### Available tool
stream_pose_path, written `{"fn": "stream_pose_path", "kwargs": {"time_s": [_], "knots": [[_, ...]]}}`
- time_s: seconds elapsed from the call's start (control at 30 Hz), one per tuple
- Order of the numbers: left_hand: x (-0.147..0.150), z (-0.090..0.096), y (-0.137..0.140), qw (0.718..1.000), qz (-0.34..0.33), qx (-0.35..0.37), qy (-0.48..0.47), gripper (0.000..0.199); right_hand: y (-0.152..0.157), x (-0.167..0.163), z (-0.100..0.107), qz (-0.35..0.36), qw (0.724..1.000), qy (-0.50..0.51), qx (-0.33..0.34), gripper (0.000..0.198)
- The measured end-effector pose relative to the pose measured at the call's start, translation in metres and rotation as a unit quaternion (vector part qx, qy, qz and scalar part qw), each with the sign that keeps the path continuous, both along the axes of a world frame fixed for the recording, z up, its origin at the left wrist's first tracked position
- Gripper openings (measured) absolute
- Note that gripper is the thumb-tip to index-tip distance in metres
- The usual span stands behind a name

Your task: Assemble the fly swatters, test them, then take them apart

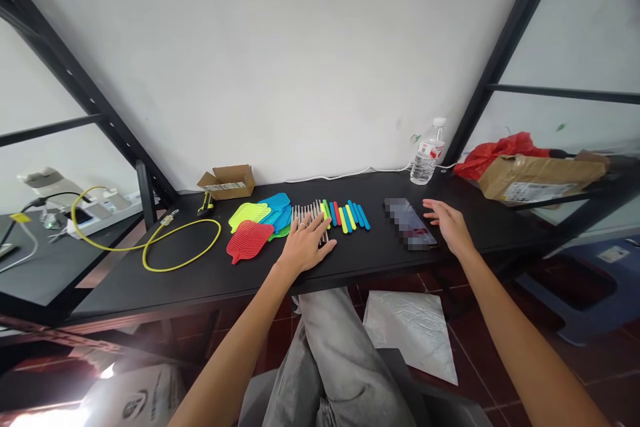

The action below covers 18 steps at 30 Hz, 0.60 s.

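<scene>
We note our left hand [306, 245] palm-down, fingers spread, grip released, over the row of slim silvery metal rods [303, 211] on the black worktop [190, 287]. Perforated coloured plastic paddles [250, 240] lie left; coloured plastic sticks [344, 221], right. Our right hand [450, 223], grip loosely open, is beside the dark rectangular phone [417, 230].

Thin silvery rods [301, 210] — side by side, partly hidden — lie between flat, overlapping mesh paddles [250, 239] in red, yellow, blue and green, and a row of slim red, yellow and blue sticks [343, 220].
</scene>
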<state>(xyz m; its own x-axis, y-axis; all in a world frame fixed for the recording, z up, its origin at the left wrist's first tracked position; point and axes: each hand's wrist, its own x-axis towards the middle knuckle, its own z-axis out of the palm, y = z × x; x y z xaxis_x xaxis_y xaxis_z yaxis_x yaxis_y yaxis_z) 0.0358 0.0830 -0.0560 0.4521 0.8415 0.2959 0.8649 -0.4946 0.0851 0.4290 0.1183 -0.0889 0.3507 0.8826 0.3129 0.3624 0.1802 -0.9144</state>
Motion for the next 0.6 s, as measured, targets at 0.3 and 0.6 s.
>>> {"fn": "stream_pose_path", "kwargs": {"time_s": [0.3,0.6], "knots": [[-0.0048,-0.0021,0.0087,1.0,-0.013,0.003,0.002,0.056,0.0005,-0.0023,-0.0016,-0.001,1.0,0.005,0.001,0.043],[-0.0049,0.0004,0.0111,0.998,-0.043,0.044,-0.006,0.048,0.0011,-0.0019,-0.0037,0.002,1.0,0.002,0.009,0.044]]}}
